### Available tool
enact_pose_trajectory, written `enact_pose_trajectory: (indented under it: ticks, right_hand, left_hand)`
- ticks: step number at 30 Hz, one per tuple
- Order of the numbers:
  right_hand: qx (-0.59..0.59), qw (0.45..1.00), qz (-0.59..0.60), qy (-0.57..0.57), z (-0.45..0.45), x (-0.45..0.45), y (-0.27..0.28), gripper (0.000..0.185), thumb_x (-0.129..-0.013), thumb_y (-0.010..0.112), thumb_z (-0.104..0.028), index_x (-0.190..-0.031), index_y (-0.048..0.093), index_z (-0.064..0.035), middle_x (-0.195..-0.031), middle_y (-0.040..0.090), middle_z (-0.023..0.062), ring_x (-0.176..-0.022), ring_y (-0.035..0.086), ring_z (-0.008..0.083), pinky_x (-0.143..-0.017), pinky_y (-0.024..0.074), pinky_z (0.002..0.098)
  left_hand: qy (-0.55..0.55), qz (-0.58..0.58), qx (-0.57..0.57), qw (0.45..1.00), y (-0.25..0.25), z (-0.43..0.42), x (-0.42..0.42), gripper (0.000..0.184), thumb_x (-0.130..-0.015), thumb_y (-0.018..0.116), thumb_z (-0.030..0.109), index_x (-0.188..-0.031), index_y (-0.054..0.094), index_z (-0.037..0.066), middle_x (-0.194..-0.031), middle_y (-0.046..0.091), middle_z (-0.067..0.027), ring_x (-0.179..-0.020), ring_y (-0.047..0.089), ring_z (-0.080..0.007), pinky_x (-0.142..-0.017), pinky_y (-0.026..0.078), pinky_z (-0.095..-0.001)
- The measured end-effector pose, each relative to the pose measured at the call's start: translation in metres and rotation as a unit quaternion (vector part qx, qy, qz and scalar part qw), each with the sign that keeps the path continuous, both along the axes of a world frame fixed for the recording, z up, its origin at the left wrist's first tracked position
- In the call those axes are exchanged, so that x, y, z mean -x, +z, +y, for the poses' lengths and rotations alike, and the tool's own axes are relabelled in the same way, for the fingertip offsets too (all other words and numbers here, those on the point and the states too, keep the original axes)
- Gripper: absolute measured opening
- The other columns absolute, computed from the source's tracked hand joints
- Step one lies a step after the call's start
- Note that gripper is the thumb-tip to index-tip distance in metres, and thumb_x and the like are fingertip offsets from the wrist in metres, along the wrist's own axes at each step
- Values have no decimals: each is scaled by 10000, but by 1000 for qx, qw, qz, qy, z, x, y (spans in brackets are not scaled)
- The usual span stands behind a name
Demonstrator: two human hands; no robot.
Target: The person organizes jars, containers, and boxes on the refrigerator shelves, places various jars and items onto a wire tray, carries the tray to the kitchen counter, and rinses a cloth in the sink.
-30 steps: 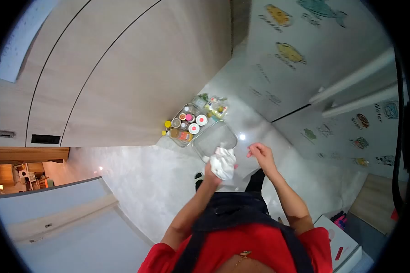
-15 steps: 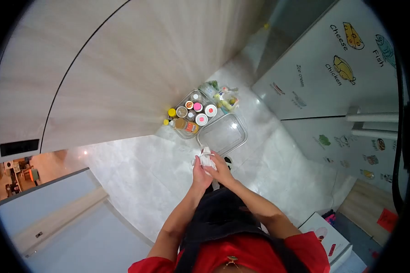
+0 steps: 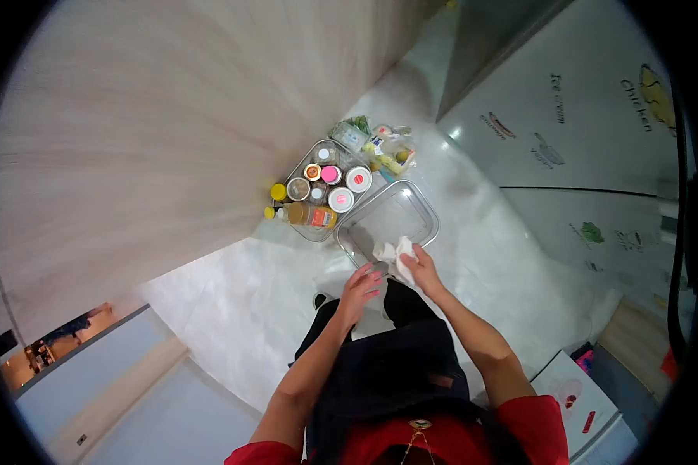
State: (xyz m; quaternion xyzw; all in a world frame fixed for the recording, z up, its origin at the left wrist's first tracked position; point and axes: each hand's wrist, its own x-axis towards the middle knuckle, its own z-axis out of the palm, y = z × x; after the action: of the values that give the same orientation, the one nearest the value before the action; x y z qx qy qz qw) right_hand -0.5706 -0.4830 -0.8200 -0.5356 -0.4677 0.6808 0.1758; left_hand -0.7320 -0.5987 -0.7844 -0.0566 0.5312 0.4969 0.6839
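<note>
My right hand (image 3: 422,271) grips a crumpled white cloth (image 3: 402,256) over the near edge of a clear rectangular tray (image 3: 423,203). Just left of the cloth, my left hand (image 3: 359,291) has its fingers apart and holds nothing visible. The clear tray lies on the pale floor with no items visible in it. Beside it, on the left, a second clear tray (image 3: 305,232) holds several jars and bottles, among them a jar with a pink lid (image 3: 330,174) and a bottle with an orange label (image 3: 322,217).
Plastic bags with produce (image 3: 392,151) lie behind the trays. A wood-grain cabinet (image 3: 171,116) rises on the left. The fridge (image 3: 520,147) with food drawings stands at the right. A white box (image 3: 574,391) sits at the lower right, and my feet are below the trays.
Both hands were together on the cloth; now they are apart, with the cloth in my right hand. The view has shifted, bringing the trays closer.
</note>
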Motion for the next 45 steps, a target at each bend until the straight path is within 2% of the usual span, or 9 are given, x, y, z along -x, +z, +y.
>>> enact_pose_trajectory:
  ticks: [13, 19, 21, 23, 29, 32, 36, 39, 45]
  right_hand:
    - [-107, 941, -97, 305, 97, 32, -236, 576, -820, 650, -319, -1290, 425, -74, -1061, 606, 227, -952, 610, 321, -818, 469, 373]
    - [-241, 758, -114, 595, 160, 87, -295, 403, -848, 629, -328, -1148, 576, -64, -982, 649, 122, -893, 626, 277, -814, 489, 347]
    - [-304, 818, -138, 469, 185, 119, -304, 290, -835, 623, -250, -1008, 618, -18, -829, 653, 99, -777, 638, 235, -742, 504, 332]
    - [-15, 962, 49, 268, 205, 147, -315, 228, -804, 617, -162, -967, 609, -3, -786, 633, 104, -726, 621, 192, -690, 494, 297]
    - [-411, 858, -148, 270, 232, 192, -367, 301, -789, 554, -85, -1084, 609, -55, -892, 649, 184, -805, 635, 316, -749, 499, 375]
    - [-273, 890, -165, 325, 246, 197, -381, 389, -810, 590, -116, -1187, 554, -25, -960, 648, 155, -875, 629, 251, -807, 488, 321]
    - [-427, 829, -206, 296, 251, 192, -403, 498, -789, 636, -138, -1260, 499, -55, -1186, 550, 231, -1080, 545, 359, -921, 434, 409]
    - [-500, 786, -261, 255, 257, 189, -399, 521, -771, 637, -105, -1267, 481, -67, -1215, 515, 225, -1081, 525, 379, -905, 439, 421]
    - [-447, 768, -122, 443, 203, 124, -379, 465, -727, 653, -93, -1157, 488, -35, -1074, 499, 226, -991, 524, 410, -825, 472, 451]
  left_hand:
    - [-10, 273, 201, 941, -299, -55, 185, 506, -816, 604, 145, -1280, 425, 55, -996, 594, -97, -887, 591, -219, -735, 503, -378]
    - [44, 229, 200, 952, -391, -48, 242, 444, -775, 622, 132, -1173, 444, 46, -916, 561, -70, -777, 574, -213, -653, 513, -418]
    - [46, 203, 151, 966, -407, -46, 250, 400, -778, 616, 128, -1134, 453, 49, -919, 560, -73, -767, 570, -218, -655, 513, -434]
    - [53, 221, 201, 953, -407, -30, 249, 359, -810, 590, 122, -1136, 451, 65, -978, 561, -101, -878, 580, -239, -743, 509, -475]
    - [-20, 455, 234, 859, -436, -37, 250, 321, -750, 591, 74, -1052, 505, 4, -892, 628, -156, -657, 658, -283, -454, 533, -399]
    - [-38, 532, 194, 823, -468, -52, 261, 307, -713, 588, 60, -999, 522, -32, -862, 643, -191, -633, 666, -306, -466, 540, -403]
    - [-92, 647, 181, 735, -478, -59, 271, 303, -699, 581, 48, -979, 531, -52, -860, 651, -234, -662, 667, -355, -549, 556, -408]
    - [-53, 454, 270, 848, -442, -41, 266, 354, -689, 599, 72, -1018, 534, -41, -883, 647, -246, -772, 661, -377, -665, 538, -431]
    - [-98, 546, 261, 790, -463, -51, 264, 293, -701, 571, 34, -982, 572, -48, -846, 655, -239, -695, 673, -343, -561, 550, -407]
